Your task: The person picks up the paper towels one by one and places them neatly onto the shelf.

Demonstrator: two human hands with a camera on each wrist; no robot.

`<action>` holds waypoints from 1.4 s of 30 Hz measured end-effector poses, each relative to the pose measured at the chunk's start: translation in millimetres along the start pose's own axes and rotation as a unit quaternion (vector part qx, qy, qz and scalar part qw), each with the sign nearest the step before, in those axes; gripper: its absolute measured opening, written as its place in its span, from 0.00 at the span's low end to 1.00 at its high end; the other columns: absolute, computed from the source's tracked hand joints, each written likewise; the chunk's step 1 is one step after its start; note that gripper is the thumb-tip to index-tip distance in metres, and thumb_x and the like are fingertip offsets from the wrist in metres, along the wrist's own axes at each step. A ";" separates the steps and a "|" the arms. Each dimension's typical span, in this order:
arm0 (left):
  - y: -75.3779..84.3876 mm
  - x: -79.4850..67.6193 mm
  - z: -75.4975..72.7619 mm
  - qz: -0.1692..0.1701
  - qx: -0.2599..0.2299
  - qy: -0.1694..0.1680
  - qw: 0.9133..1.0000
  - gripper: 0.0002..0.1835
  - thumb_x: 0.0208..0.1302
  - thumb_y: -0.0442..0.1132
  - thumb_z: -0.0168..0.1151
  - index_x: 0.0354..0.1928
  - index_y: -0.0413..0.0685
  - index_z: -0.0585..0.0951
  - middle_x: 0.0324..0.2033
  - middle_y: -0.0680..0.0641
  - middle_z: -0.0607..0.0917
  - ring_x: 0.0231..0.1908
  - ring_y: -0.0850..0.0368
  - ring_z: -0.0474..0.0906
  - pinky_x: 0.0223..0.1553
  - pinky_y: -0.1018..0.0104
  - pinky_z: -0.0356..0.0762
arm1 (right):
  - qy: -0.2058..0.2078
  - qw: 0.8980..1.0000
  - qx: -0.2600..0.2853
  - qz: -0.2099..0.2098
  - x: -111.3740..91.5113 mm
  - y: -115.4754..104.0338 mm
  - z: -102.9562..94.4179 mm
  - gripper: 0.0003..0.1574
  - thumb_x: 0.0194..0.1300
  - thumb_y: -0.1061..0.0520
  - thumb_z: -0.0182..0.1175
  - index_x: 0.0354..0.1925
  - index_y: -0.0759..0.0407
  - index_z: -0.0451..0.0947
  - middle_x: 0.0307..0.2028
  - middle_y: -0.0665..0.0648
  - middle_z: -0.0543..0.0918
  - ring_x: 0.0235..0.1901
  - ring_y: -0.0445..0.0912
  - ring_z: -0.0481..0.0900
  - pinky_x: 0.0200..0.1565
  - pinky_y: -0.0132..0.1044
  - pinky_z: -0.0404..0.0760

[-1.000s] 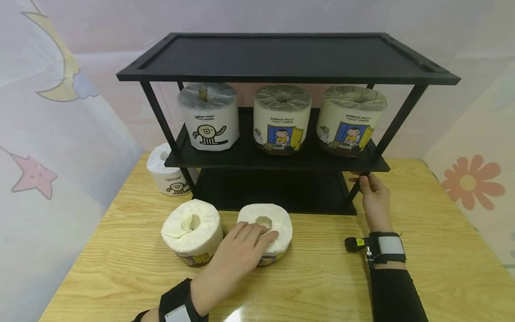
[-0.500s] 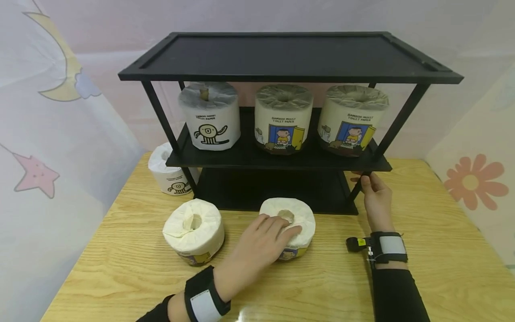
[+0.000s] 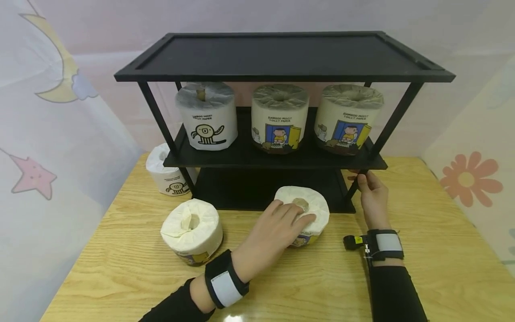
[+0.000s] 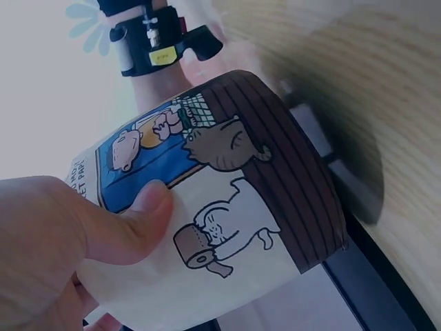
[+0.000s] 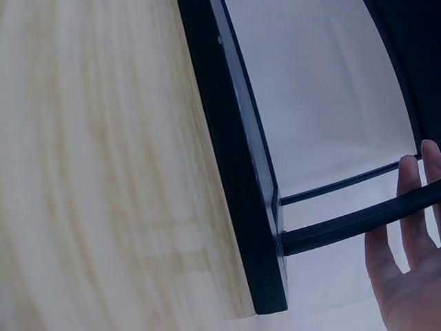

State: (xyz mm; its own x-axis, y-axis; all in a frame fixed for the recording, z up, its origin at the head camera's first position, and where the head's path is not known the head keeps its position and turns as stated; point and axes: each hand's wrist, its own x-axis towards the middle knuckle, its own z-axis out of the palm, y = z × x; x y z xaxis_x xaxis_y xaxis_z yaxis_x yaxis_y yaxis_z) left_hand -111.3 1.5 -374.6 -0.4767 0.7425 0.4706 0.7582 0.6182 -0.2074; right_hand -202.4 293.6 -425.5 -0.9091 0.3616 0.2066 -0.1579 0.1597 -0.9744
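Note:
My left hand (image 3: pixel 273 228) grips a wrapped toilet paper roll (image 3: pixel 318 201) at the front of the black shelf rack's bottom tier (image 3: pixel 237 188). In the left wrist view the thumb presses the printed side of this toilet paper roll (image 4: pixel 241 186), with cat drawings on it; a shadow beneath shows it raised off the wood. My right hand (image 3: pixel 374 199) holds the rack's right front post, thumb in front and fingers behind. Seen from the right wrist, those fingers (image 5: pixel 410 207) lie about the thin black post (image 5: pixel 344 227). Most of the left fingertips are hidden behind the roll.
Three toilet paper rolls stand on the middle tier, among them a centre roll (image 3: pixel 279 120). Another roll (image 3: pixel 191 230) stands on the wooden table (image 3: pixel 120 268) at front left. A white roll (image 3: pixel 165 172) sits beside the rack's left post. The rack's top panel (image 3: pixel 277 56) overhangs everything.
My left hand has carried the toilet paper roll rightward and away from me, from the table in front to the bottom tier's front edge. My right hand stays on the post.

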 end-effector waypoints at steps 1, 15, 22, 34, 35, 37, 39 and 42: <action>-0.1 3.0 0.7 -0.001 0.004 0.000 1.000 0.22 0.69 0.36 0.63 0.63 0.54 0.73 0.51 0.51 0.79 0.52 0.57 0.74 0.52 0.64 0.69 | 0.000 1.000 -0.001 -0.001 0.3 0.6 -0.2 0.22 0.72 0.47 0.53 0.54 0.57 0.82 0.42 0.48 0.85 0.49 0.45 0.79 0.59 0.36 0.73; 1.1 44.7 18.8 -0.016 0.068 -0.015 0.997 0.21 0.70 0.40 0.62 0.63 0.59 0.73 0.53 0.53 0.79 0.54 0.58 0.75 0.51 0.64 0.68 | -0.010 1.000 -0.008 -0.012 -1.3 -0.9 0.2 0.26 0.73 0.46 0.53 0.56 0.64 0.79 0.40 0.43 0.85 0.53 0.49 0.76 0.63 0.42 0.69; -6.0 57.3 30.3 -0.022 0.093 -0.049 0.994 0.23 0.68 0.40 0.65 0.64 0.61 0.73 0.53 0.54 0.79 0.54 0.59 0.75 0.55 0.63 0.68 | -0.010 1.000 -0.011 -0.010 -0.7 0.7 0.2 0.27 0.74 0.46 0.52 0.56 0.64 0.80 0.41 0.45 0.85 0.50 0.47 0.78 0.62 0.42 0.70; -7.7 61.9 41.9 -0.051 0.030 -0.070 0.996 0.31 0.67 0.37 0.66 0.70 0.55 0.68 0.63 0.51 0.75 0.64 0.55 0.69 0.64 0.58 0.69 | -0.012 0.999 -0.028 -0.010 -1.3 1.9 -0.9 0.25 0.75 0.46 0.51 0.57 0.60 0.80 0.43 0.43 0.85 0.50 0.46 0.78 0.61 0.41 0.71; -7.9 62.5 42.7 -0.056 0.028 -0.078 0.995 0.32 0.67 0.37 0.66 0.71 0.54 0.67 0.65 0.51 0.73 0.66 0.55 0.68 0.65 0.59 0.68 | -0.011 0.999 -0.033 -0.013 -1.2 2.2 -1.1 0.26 0.74 0.45 0.51 0.57 0.60 0.81 0.43 0.43 0.85 0.50 0.47 0.78 0.61 0.41 0.71; -8.4 64.0 44.5 -0.064 0.024 -0.091 0.994 0.34 0.67 0.36 0.66 0.72 0.52 0.65 0.68 0.51 0.70 0.69 0.56 0.64 0.67 0.58 0.65 | -0.010 0.999 -0.037 -0.015 -1.2 2.4 -1.2 0.26 0.74 0.44 0.50 0.56 0.59 0.81 0.43 0.43 0.85 0.51 0.48 0.78 0.60 0.41 0.72; -9.1 65.6 46.6 -0.068 0.023 -0.101 0.992 0.34 0.67 0.35 0.65 0.73 0.51 0.64 0.70 0.51 0.68 0.70 0.56 0.61 0.69 0.58 0.62 | -0.007 0.999 -0.035 -0.015 -1.2 2.3 -1.2 0.25 0.74 0.44 0.51 0.56 0.58 0.81 0.42 0.43 0.85 0.50 0.47 0.79 0.57 0.39 0.72; -10.6 68.9 50.3 -0.071 0.015 -0.098 0.993 0.33 0.67 0.35 0.65 0.72 0.52 0.66 0.71 0.52 0.67 0.71 0.57 0.61 0.69 0.59 0.61 | -0.003 1.000 -0.025 -0.017 -1.2 1.8 -0.6 0.24 0.73 0.45 0.52 0.54 0.58 0.82 0.42 0.44 0.85 0.49 0.47 0.80 0.56 0.37 0.74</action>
State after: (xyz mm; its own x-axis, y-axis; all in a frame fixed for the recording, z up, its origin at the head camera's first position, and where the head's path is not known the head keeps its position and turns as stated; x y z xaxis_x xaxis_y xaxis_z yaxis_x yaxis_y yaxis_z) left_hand -174.6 59.1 -383.1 -0.6568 0.6817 0.3224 0.6654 0.7251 -0.1774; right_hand -201.3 294.0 -427.5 -0.9062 0.3493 0.2382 -0.1690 0.2171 -0.9614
